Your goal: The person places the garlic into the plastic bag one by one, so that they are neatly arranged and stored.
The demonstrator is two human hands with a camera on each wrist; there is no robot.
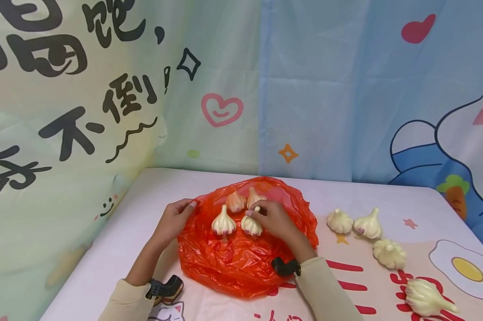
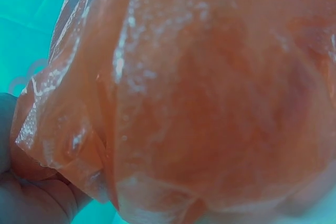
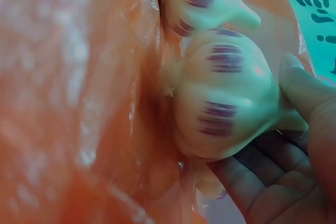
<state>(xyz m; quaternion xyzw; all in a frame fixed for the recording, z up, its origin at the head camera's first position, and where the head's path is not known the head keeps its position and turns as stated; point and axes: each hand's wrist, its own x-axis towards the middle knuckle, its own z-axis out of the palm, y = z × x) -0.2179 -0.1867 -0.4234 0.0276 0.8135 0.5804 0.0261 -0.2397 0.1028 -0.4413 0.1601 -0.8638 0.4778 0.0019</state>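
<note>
A red plastic bag [image 1: 241,272] lies spread on the table with its mouth toward the back. My left hand [image 1: 176,220] pinches the bag's left rim; the left wrist view is mostly filled by crinkled bag film [image 2: 210,103]. My right hand [image 1: 274,219] holds a white garlic bulb [image 1: 251,226] by its stem end, inside the bag's mouth. In the right wrist view, purple streaks mark this held bulb [image 3: 226,98], and fingers and thumb are around its neck. Beside it stands another white bulb [image 1: 224,221]. Behind them, two bulbs [image 1: 236,202] look orange-tinted.
Right of the bag, several garlic bulbs lie on the printed tablecloth: one bulb [image 1: 339,221] at the back, a nearer one [image 1: 427,298] at the front right. A printed curtain [image 1: 305,111] hangs behind the table.
</note>
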